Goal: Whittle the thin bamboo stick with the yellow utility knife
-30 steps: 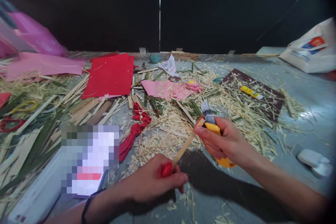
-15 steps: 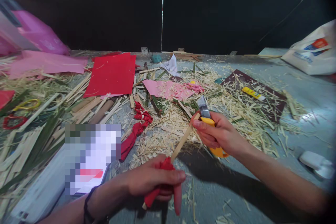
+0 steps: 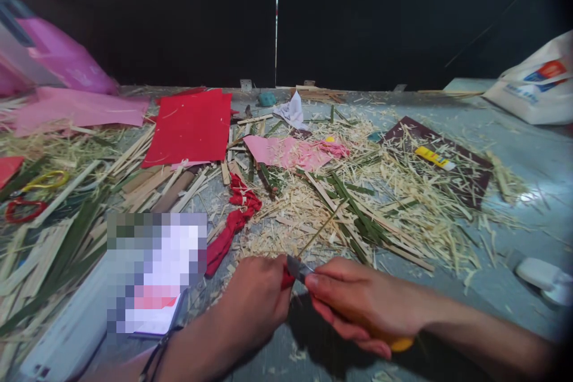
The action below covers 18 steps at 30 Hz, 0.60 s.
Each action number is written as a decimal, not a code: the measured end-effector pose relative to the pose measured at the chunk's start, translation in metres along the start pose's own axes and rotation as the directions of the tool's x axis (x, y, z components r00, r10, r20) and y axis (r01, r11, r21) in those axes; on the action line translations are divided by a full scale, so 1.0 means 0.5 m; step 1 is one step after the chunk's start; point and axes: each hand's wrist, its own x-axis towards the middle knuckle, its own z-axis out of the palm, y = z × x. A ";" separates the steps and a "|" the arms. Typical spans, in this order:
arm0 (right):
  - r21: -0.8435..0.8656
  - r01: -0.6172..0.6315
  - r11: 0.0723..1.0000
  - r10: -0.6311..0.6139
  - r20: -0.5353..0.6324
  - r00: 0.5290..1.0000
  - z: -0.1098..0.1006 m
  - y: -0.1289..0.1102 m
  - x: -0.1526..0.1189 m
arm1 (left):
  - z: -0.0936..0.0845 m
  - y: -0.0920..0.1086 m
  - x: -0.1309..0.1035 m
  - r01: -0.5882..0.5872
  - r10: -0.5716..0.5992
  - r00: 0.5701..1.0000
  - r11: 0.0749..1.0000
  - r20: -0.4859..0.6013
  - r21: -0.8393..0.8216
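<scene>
My left hand (image 3: 257,295) is closed around a thin wooden strip (image 3: 319,230) wrapped in red material (image 3: 287,277), of which only a little shows at the fingers. The bare end of the strip points up and away over the shavings. In my right hand (image 3: 362,301) is a yellow utility knife (image 3: 401,344), gripped by its handle. Its metal blade (image 3: 298,268) points left and meets the strip beside my left fingers. A twisted red paper piece (image 3: 230,230) lies just beyond my left hand.
Wood shavings (image 3: 286,221) and bamboo strips cover the floor. Red sheets (image 3: 190,128), a pink sheet (image 3: 286,152) and a glue tube (image 3: 434,157) lie beyond. A phone (image 3: 165,274) and scissors (image 3: 27,209) are left; a white charger (image 3: 544,277) and plastic bag (image 3: 537,86) are right.
My right hand has come down and left, bringing the blade to the strip near my left hand. My left hand has turned knuckles up, and the right hand no longer touches the strip's far end.
</scene>
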 end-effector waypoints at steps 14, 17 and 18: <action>-0.120 0.211 0.970 -0.241 -0.372 0.897 -0.075 -0.038 -0.058 | -0.007 0.010 0.003 0.072 -0.077 0.997 0.989 0.032 0.132; -0.014 0.486 0.874 -0.401 -0.585 0.705 -0.143 -0.073 -0.111 | -0.011 0.014 -0.001 0.084 -0.085 0.996 0.996 -0.016 -0.026; 0.002 0.521 0.854 -0.410 -0.616 0.673 -0.157 -0.080 -0.127 | -0.013 0.016 -0.002 0.100 -0.104 0.994 0.986 -0.026 -0.133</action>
